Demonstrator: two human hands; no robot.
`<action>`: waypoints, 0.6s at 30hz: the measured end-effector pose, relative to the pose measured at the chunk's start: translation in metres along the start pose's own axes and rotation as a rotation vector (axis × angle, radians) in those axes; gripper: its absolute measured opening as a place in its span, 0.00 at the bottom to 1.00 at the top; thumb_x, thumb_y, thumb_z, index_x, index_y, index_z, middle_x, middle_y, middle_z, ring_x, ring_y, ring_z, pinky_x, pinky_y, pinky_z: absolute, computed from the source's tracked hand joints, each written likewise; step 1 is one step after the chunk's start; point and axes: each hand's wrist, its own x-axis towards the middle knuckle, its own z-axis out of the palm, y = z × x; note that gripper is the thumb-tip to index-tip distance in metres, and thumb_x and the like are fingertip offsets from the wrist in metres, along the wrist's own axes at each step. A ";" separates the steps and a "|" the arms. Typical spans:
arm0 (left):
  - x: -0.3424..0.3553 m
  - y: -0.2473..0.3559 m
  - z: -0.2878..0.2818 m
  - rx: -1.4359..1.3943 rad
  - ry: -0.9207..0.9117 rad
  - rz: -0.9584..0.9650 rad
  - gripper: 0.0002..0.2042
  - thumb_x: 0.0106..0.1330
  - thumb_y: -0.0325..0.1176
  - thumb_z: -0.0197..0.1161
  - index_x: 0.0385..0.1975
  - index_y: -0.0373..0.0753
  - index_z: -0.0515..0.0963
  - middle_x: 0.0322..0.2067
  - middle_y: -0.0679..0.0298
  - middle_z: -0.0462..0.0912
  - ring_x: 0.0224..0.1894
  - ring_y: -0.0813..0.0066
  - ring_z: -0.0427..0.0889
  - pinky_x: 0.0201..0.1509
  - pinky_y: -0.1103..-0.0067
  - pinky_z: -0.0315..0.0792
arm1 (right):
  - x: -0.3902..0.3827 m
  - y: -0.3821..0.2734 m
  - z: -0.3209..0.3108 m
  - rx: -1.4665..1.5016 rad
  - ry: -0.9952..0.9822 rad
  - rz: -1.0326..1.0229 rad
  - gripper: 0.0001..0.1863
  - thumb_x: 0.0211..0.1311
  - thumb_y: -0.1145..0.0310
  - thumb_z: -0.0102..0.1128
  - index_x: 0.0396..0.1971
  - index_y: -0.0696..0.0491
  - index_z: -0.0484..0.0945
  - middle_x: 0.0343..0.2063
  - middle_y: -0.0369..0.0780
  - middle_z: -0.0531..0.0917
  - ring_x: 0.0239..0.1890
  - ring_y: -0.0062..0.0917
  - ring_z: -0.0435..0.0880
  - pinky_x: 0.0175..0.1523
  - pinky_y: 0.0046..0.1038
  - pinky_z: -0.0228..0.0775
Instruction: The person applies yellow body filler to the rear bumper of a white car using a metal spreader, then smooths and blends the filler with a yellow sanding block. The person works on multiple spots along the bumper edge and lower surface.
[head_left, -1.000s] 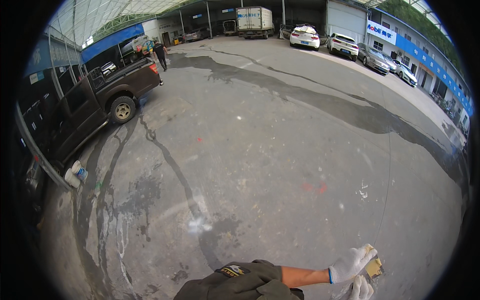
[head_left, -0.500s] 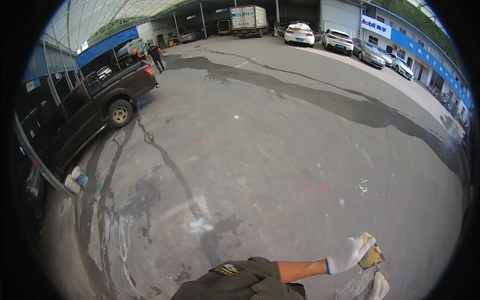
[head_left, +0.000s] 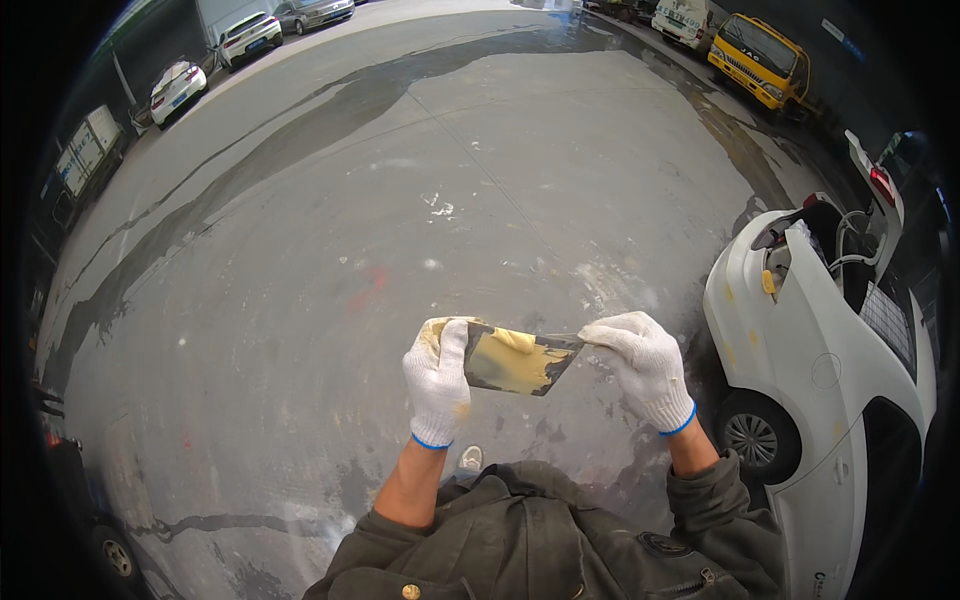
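White knitted gloves with blue cuffs cover both my hands. My left hand [head_left: 437,375] is closed on the left end of a flat dark plate [head_left: 482,383] smeared with yellow putty [head_left: 510,368]. A thicker fold of putty lies along the plate's upper edge. Opposite it, my right hand [head_left: 640,362] pinches a thin scraper [head_left: 560,340], seen almost edge-on against the plate's upper right side. Its handle is hidden by my fingers. Yellow smudges mark the left glove.
On the right stands a white car [head_left: 775,330] with its tailgate raised and yellow patches on its body. Farther back are a yellow truck [head_left: 757,62] and parked white cars [head_left: 180,90]. The concrete floor [head_left: 300,300] has dark wet streaks. My shoe [head_left: 471,458] shows below the plate.
My view has swung right, bringing the white car with the raised tailgate in and taking the brown pickup's body mostly out. Both hands now appear mid-picture, still at the plate.
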 end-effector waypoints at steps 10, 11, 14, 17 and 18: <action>0.020 0.003 0.058 -0.076 -0.089 -0.095 0.12 0.82 0.34 0.55 0.45 0.31 0.81 0.38 0.62 0.86 0.40 0.81 0.81 0.46 0.80 0.78 | -0.008 -0.036 0.063 -0.410 0.296 -0.129 0.22 0.48 0.71 0.70 0.48 0.45 0.89 0.49 0.30 0.87 0.48 0.26 0.84 0.53 0.29 0.75; 0.023 -0.001 0.060 -0.061 -0.115 -0.068 0.12 0.82 0.34 0.55 0.45 0.30 0.81 0.38 0.62 0.86 0.40 0.81 0.82 0.47 0.80 0.78 | -0.013 -0.042 0.063 -0.399 0.293 -0.105 0.23 0.48 0.71 0.70 0.48 0.45 0.89 0.47 0.30 0.87 0.46 0.26 0.84 0.51 0.30 0.76; 0.034 -0.023 0.072 -0.041 -0.194 -0.045 0.12 0.81 0.33 0.55 0.45 0.30 0.81 0.39 0.61 0.86 0.41 0.80 0.82 0.47 0.80 0.78 | -0.025 -0.037 0.056 -0.346 0.287 -0.042 0.24 0.45 0.70 0.69 0.48 0.45 0.89 0.47 0.31 0.88 0.45 0.27 0.85 0.50 0.31 0.77; 0.032 -0.032 0.099 0.002 -0.295 -0.042 0.12 0.81 0.33 0.55 0.45 0.30 0.81 0.39 0.61 0.86 0.41 0.79 0.82 0.47 0.80 0.78 | -0.030 -0.024 0.028 -0.419 0.379 0.095 0.26 0.41 0.70 0.67 0.48 0.45 0.88 0.50 0.33 0.87 0.47 0.30 0.85 0.51 0.33 0.76; 0.027 -0.032 0.112 -0.039 -0.325 -0.051 0.12 0.82 0.33 0.55 0.45 0.29 0.81 0.40 0.60 0.86 0.41 0.78 0.82 0.48 0.80 0.78 | -0.034 -0.017 0.026 -0.459 0.390 0.125 0.26 0.42 0.70 0.68 0.48 0.45 0.89 0.50 0.33 0.87 0.47 0.29 0.85 0.50 0.32 0.76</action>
